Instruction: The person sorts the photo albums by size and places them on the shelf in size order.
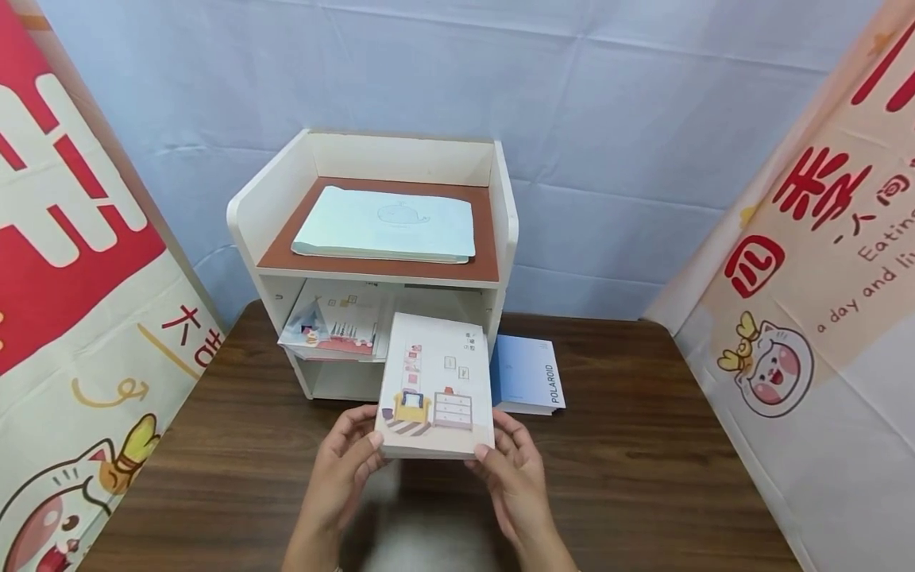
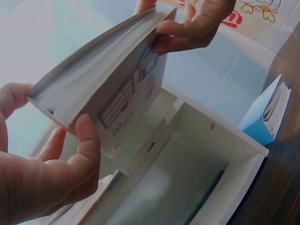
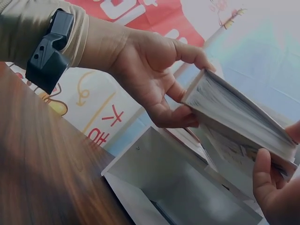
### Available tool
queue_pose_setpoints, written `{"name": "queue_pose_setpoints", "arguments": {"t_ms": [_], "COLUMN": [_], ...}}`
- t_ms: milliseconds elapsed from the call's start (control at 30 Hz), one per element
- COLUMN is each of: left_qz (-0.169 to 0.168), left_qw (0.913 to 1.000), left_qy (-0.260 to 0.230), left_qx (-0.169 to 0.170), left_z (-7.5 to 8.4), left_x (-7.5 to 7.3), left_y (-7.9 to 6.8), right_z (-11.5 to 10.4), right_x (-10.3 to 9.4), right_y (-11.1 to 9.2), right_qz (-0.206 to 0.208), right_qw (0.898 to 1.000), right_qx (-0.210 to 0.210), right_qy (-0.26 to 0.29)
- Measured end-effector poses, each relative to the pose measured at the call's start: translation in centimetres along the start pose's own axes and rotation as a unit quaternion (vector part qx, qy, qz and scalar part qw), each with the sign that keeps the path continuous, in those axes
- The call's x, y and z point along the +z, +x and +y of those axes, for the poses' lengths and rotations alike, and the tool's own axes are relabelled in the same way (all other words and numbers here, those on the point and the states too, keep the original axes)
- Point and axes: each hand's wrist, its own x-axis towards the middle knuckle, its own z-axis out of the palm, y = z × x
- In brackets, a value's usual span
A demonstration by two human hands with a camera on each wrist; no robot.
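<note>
Both hands hold a thick photo album (image 1: 438, 361) with a cream cover showing a yellow armchair and a chest of drawers. My left hand (image 1: 346, 454) grips its near left corner, thumb on top and fingers beneath. At the near right corner my right hand (image 1: 513, 467) pinches it the same way. The album's far end overlaps the middle opening of a white desktop shelf (image 1: 268, 274) in the head view. From below, the left wrist view shows page edges (image 2: 89, 75) between the two covers. In the right wrist view, thumb and fingers hold the album's corner (image 3: 197, 91).
A pale blue book with a whale drawing (image 1: 386, 222) lies on the shelf's brown top. Left in the middle compartment lie illustrated albums or papers (image 1: 343, 322). A blue POLAROID album (image 1: 529, 373) rests on the wooden table (image 1: 643, 445), right of the shelf. Printed cloths hang around.
</note>
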Motion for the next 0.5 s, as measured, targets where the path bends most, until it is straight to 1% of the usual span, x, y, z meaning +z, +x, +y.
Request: {"name": "queue_pose_setpoints", "arguments": {"t_ms": [100,267,400,500], "left_qz": [0.021,0.063,0.088,0.1], "left_qw": [0.9997,0.9976,0.9949,0.9931], "left_qy": [-0.007,-0.015,0.002,0.01], "left_qx": [0.002,0.026,0.048,0.061], "left_z": [-0.3,-0.7,-1.1,-1.3], "left_x": [0.2,1.0,1.4,1.6], "left_y": [0.5,1.4,2.1,2.7], "right_z": [0.1,0.0,-0.2,-0.4], "right_x": [0.2,0.5,0.7,0.8], "right_y": [0.7,1.9,2.6,3.1], "right_qz": [0.009,0.012,0.012,0.007], "right_qw": [1.0,0.999,0.999,0.999], "right_qx": [-0.005,-0.017,-0.026,-0.032], "right_qy": [0.011,0.028,0.035,0.038]}}
